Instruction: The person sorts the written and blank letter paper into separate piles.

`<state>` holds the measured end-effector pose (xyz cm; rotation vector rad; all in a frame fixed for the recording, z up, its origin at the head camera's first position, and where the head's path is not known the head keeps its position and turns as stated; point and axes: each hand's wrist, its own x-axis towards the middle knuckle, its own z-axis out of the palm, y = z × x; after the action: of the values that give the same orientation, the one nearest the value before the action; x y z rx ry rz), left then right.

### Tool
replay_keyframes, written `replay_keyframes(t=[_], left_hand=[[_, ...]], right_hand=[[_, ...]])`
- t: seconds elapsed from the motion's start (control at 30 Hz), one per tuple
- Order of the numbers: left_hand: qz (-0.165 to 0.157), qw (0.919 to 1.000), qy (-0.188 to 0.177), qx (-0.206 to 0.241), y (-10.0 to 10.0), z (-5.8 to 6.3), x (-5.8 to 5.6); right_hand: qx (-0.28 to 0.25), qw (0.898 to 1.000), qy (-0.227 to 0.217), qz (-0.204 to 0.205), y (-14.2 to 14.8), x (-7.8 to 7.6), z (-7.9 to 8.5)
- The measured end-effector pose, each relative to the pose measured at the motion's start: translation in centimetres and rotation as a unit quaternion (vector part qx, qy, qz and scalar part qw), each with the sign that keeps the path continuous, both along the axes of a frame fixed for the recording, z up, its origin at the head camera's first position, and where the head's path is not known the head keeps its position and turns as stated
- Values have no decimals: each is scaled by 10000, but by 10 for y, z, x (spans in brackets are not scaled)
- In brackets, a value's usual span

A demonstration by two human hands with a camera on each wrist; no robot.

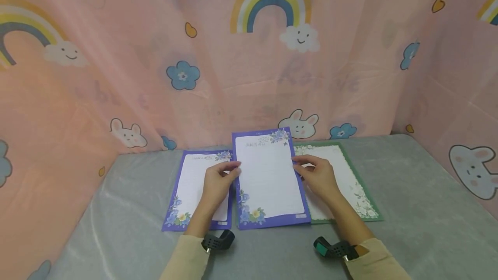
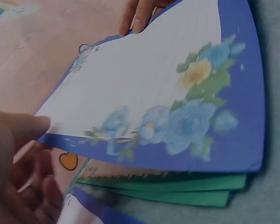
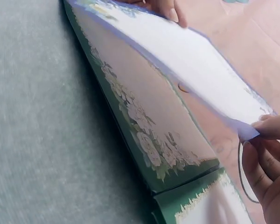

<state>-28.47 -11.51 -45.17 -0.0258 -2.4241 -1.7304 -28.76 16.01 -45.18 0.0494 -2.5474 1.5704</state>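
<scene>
Both hands hold up a purple-bordered sheet of letter paper [image 1: 270, 176], printed with blue flowers and some handwriting near its top. My left hand [image 1: 218, 180] pinches its left edge between thumb and fingers. The right hand [image 1: 319, 176] pinches the opposite edge; the right wrist view shows its thumb on top of the paper [image 3: 177, 56] and fingers below. A second purple-bordered sheet [image 1: 198, 185] lies on the table under my left forearm. To the right, a green-bordered sheet [image 1: 338, 176] with white flowers lies beneath my right hand. More green-bordered paper [image 2: 186, 191] shows under the raised sheet.
A grey cloth covers the table [image 1: 412, 193]. Behind it hangs a pink curtain [image 1: 233, 77] with rainbows, rabbits and flowers, close to the sheets' far edges. Each wrist wears a black strap [image 1: 218, 241].
</scene>
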Motion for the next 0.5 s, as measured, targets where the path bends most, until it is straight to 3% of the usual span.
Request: replay_keyframes(t=[0.1, 0.2, 0.33, 0.5], left_hand=[[-303, 9993, -119, -190, -2, 0, 0], [-396, 9986, -137, -333, -3, 0, -1], [-324, 9990, -79, -304, -3, 1, -1], [-103, 9995, -49, -280, -5, 4, -2]], right_hand=[[13, 9999, -6, -143, 0, -1, -1], [28, 9997, -6, -262, 1, -1, -1], [-38, 9997, -24, -253, 1, -1, 0], [-219, 9996, -140, 56, 1, 0, 2]])
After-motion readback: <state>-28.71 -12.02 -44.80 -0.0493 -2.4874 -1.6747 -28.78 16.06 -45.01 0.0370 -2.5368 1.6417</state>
